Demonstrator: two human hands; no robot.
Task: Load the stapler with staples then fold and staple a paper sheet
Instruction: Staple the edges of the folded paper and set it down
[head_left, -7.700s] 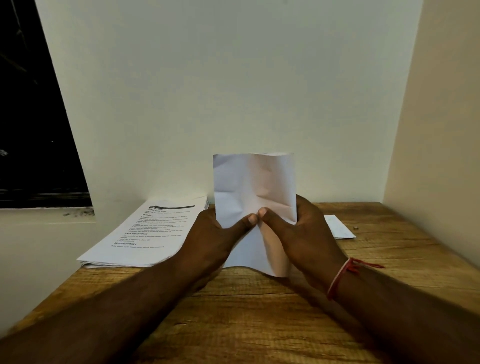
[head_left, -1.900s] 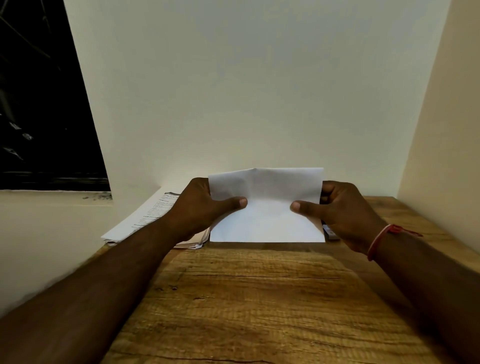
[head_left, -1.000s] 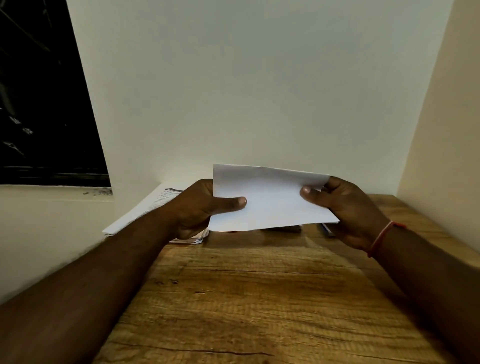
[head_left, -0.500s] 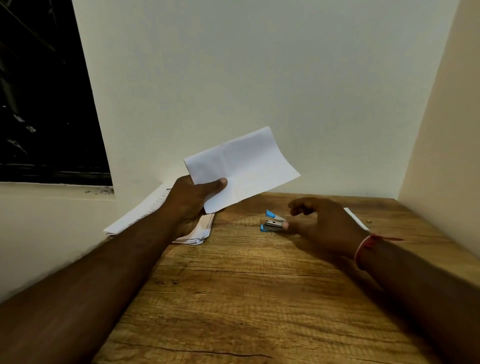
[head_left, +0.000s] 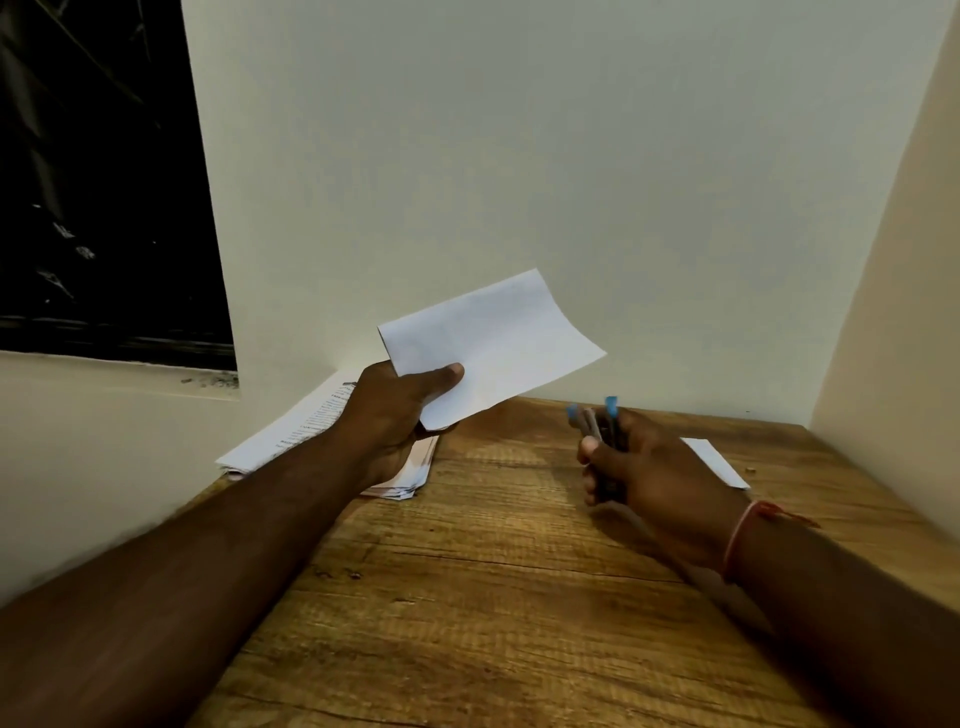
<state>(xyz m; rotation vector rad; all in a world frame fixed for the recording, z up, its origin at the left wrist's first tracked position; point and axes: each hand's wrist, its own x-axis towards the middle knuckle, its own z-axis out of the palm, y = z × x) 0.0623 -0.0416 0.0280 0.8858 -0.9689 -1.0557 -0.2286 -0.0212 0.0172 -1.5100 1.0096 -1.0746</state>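
The folded paper sheet is up in the air over the far left part of the wooden surface, tilted so that its free corner rises to the right against the pale wall. The left hand grips it at its lower left corner: the thumb lies flat across the top face and the other fingers curl underneath, pinching the sheet between them. The sheet looks plain white, with a soft curve along its right edge.

To the right, well apart from the sheet, is the stapler, held in the right hand. It points up and away, two blue tips showing above the grey metal body (motion blur smears the details, so I cannot tell whether its arms are parted). The right hand's fingers are wrapped round the stapler's lower half. Whether the stapler is clear of the surface I cannot tell.

A red thread bracelet circles the right wrist. Behind that hand a small white slip of paper lies flat on the surface. Under and behind the left hand a stack of printed pages rests at the surface's far left corner, against the wall. A dark window fills the upper left.
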